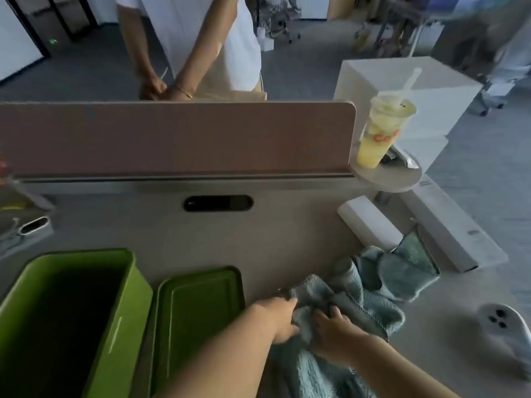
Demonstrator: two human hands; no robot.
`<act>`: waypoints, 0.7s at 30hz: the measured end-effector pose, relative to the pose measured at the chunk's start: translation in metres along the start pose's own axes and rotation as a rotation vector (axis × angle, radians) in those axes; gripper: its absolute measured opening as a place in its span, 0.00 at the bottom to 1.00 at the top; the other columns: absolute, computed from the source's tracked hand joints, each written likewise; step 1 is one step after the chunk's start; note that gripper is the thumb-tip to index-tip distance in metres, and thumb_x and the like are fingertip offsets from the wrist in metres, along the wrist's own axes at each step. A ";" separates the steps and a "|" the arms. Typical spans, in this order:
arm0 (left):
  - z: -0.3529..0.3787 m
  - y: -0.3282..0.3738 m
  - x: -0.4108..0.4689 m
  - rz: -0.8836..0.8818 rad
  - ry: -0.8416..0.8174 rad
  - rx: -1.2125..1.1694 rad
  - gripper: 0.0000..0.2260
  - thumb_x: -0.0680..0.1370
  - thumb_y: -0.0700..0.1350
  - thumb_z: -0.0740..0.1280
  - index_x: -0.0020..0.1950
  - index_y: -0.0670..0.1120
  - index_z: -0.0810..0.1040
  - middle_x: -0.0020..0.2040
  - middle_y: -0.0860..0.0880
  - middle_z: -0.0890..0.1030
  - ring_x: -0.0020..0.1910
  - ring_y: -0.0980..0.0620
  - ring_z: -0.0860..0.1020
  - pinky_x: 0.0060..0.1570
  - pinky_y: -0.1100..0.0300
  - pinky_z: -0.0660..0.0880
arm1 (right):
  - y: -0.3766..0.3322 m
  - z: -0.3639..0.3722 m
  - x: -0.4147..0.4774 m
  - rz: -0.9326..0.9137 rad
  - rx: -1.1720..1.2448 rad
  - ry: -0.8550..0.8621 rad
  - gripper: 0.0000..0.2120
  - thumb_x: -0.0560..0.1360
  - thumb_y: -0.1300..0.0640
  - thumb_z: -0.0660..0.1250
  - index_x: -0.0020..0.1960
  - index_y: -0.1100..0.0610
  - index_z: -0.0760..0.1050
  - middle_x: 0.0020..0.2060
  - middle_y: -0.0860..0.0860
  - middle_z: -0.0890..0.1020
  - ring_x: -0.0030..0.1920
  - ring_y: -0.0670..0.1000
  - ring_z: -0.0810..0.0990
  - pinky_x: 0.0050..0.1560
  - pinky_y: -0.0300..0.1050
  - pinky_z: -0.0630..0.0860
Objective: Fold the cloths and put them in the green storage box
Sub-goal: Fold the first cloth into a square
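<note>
A pale blue-green cloth [370, 311] lies bunched on the desk at the lower right. My left hand [280, 320] grips its left edge. My right hand [334, 330] is closed on the cloth just to the right of the left hand. More blue-green cloths [402, 268] lie crumpled behind it, toward the right. The green storage box [126, 305] stands open at the lower left, its inside dark. Its green lid [198, 308] lies flat on the desk between the box and my hands.
A brown divider panel [172, 139] runs across the back of the desk, and a person stands behind it. A yellow drink cup with a straw [382, 130] sits on a small round shelf. White boxes [370, 222] lie at the right; a white device [505, 331] lies near the right edge.
</note>
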State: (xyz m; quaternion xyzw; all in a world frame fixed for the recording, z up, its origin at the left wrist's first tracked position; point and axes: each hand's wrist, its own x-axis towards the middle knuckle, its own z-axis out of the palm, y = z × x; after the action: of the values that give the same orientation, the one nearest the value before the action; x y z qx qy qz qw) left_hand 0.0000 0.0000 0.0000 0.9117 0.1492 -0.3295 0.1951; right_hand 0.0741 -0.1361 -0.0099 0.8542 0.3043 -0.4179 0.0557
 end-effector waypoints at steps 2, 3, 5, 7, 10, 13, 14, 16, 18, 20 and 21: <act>0.016 0.005 0.011 -0.023 -0.005 0.093 0.29 0.80 0.49 0.61 0.78 0.45 0.53 0.78 0.41 0.57 0.73 0.37 0.62 0.70 0.45 0.63 | -0.005 0.014 0.011 0.060 -0.094 0.123 0.34 0.76 0.46 0.59 0.77 0.51 0.49 0.76 0.60 0.51 0.74 0.63 0.54 0.70 0.56 0.59; 0.022 0.010 0.014 -0.043 0.027 0.119 0.26 0.79 0.45 0.62 0.76 0.43 0.58 0.76 0.40 0.61 0.71 0.36 0.64 0.67 0.44 0.65 | -0.007 0.022 0.016 0.071 -0.111 0.209 0.31 0.77 0.49 0.58 0.76 0.52 0.51 0.75 0.60 0.54 0.73 0.63 0.56 0.69 0.57 0.61; 0.028 0.017 0.018 -0.074 0.161 0.104 0.18 0.78 0.38 0.61 0.68 0.41 0.67 0.69 0.39 0.70 0.66 0.35 0.70 0.61 0.44 0.69 | -0.006 0.034 0.028 0.065 -0.071 0.458 0.21 0.75 0.56 0.61 0.67 0.54 0.68 0.68 0.61 0.69 0.66 0.64 0.68 0.62 0.58 0.69; 0.039 0.017 0.020 -0.078 0.415 0.083 0.14 0.76 0.32 0.57 0.58 0.42 0.74 0.58 0.41 0.78 0.58 0.38 0.77 0.51 0.49 0.75 | 0.001 0.045 0.038 0.061 -0.011 0.583 0.12 0.68 0.56 0.68 0.51 0.55 0.78 0.53 0.59 0.80 0.53 0.63 0.79 0.50 0.56 0.77; 0.066 0.006 0.023 -0.011 0.651 -0.010 0.08 0.67 0.37 0.63 0.34 0.49 0.78 0.34 0.48 0.83 0.29 0.50 0.83 0.20 0.60 0.72 | 0.006 0.056 0.044 0.023 0.033 0.725 0.16 0.67 0.51 0.59 0.48 0.55 0.80 0.47 0.57 0.83 0.48 0.61 0.82 0.47 0.54 0.79; 0.097 0.002 0.040 -0.007 0.726 -0.139 0.12 0.60 0.40 0.76 0.35 0.52 0.75 0.33 0.48 0.83 0.24 0.55 0.80 0.19 0.65 0.68 | 0.003 0.061 0.053 0.012 0.081 0.890 0.17 0.68 0.52 0.56 0.48 0.55 0.80 0.48 0.57 0.83 0.49 0.61 0.82 0.48 0.54 0.78; 0.102 0.001 0.043 -0.010 0.744 -0.202 0.14 0.59 0.40 0.76 0.35 0.52 0.74 0.33 0.49 0.83 0.24 0.56 0.80 0.21 0.65 0.68 | 0.003 0.062 0.057 0.002 0.096 0.943 0.17 0.68 0.53 0.56 0.49 0.55 0.80 0.48 0.57 0.83 0.49 0.61 0.81 0.49 0.53 0.77; 0.114 -0.004 0.049 0.001 0.824 -0.313 0.14 0.59 0.40 0.77 0.36 0.52 0.74 0.35 0.53 0.84 0.27 0.56 0.81 0.27 0.65 0.70 | 0.006 0.064 0.061 -0.022 0.115 1.043 0.16 0.69 0.53 0.57 0.49 0.55 0.81 0.47 0.55 0.83 0.49 0.59 0.81 0.50 0.51 0.73; 0.118 -0.004 0.047 0.022 0.864 -0.397 0.08 0.65 0.46 0.72 0.39 0.52 0.74 0.41 0.53 0.85 0.37 0.53 0.84 0.30 0.65 0.71 | 0.009 0.067 0.063 -0.054 0.129 1.123 0.16 0.69 0.53 0.57 0.48 0.54 0.81 0.47 0.54 0.83 0.49 0.59 0.82 0.49 0.50 0.71; 0.116 0.000 0.046 0.012 0.867 -0.483 0.14 0.74 0.55 0.56 0.43 0.48 0.76 0.52 0.48 0.84 0.53 0.44 0.81 0.44 0.57 0.74 | 0.011 0.069 0.065 -0.093 0.132 1.161 0.16 0.70 0.52 0.57 0.48 0.54 0.82 0.47 0.53 0.84 0.47 0.58 0.82 0.47 0.48 0.73; 0.116 0.003 0.045 0.018 0.898 -0.508 0.21 0.77 0.58 0.50 0.44 0.46 0.77 0.55 0.46 0.82 0.57 0.42 0.79 0.49 0.53 0.72 | 0.011 0.069 0.065 -0.112 0.142 1.176 0.15 0.70 0.53 0.57 0.47 0.54 0.82 0.47 0.53 0.84 0.46 0.58 0.82 0.46 0.48 0.75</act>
State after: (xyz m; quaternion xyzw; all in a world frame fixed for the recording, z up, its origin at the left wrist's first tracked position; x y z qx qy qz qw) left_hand -0.0287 -0.0483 -0.1105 0.8884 0.2859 0.1429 0.3295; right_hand 0.0638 -0.1388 -0.1053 0.9266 0.3000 0.1037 -0.2015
